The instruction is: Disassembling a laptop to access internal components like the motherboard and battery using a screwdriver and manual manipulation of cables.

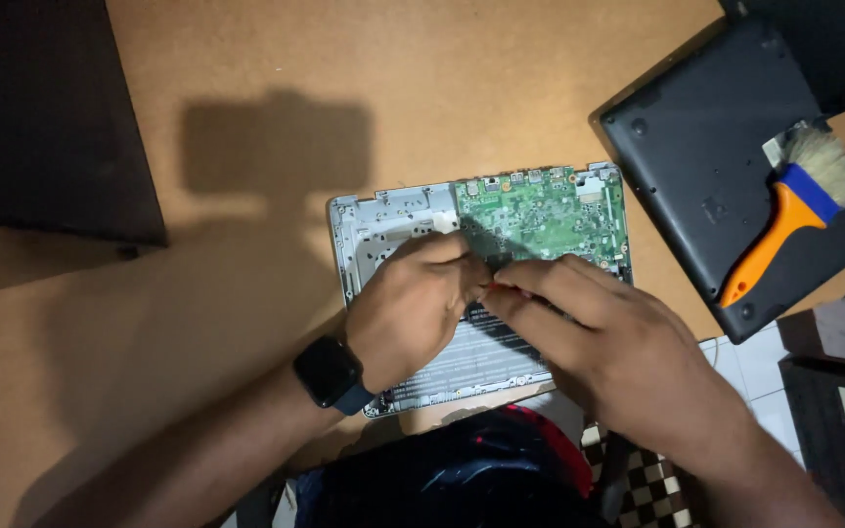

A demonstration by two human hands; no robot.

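At the table's near edge, a thin red-tipped tool (pixel 489 286) is pinched between the left hand (pixel 413 308) and right hand (pixel 589 328), steadied over the opened laptop's (pixel 383 220) green circuit board (pixel 540 215).

Tan wooden tabletop (pixel 364 68) fills most of the frame — lit from above, hard shadows cast across its left half. Dark panel (pixel 36 108) in the upper left corner. White tiled floor (pixel 760 367) at lower right, checkered black-and-white fabric (pixel 652 479) at bottom centre — dim surroundings.
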